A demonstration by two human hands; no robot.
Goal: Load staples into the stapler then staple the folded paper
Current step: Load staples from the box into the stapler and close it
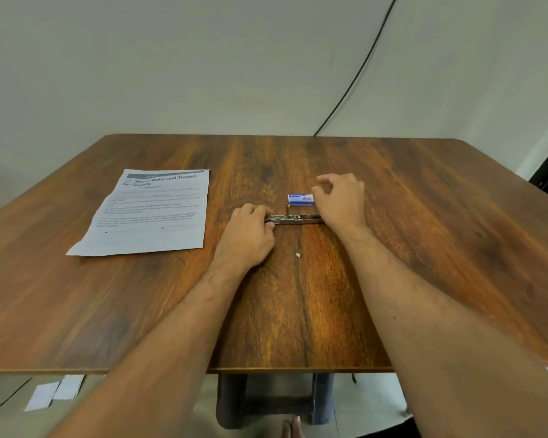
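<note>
Two hands work over the tabletop (393, 279): nearest lies one small loose scrap (297, 254), perhaps a bit of staple strip, and just past it the left hand (249, 235) pinches the left end of the single opened metal stapler (293, 219), while the right hand (340, 200) rests its heel on the other end, fingers loosely curled and holding nothing. Stiff, smooth and likely slippery, the stapler seems best held by its ends, whereas staples from the one small blue box (300, 199) just behind should be light and brittle, so pinch gently. One limp printed sheet of paper (152, 213) lies flat, well apart to the left.
</note>
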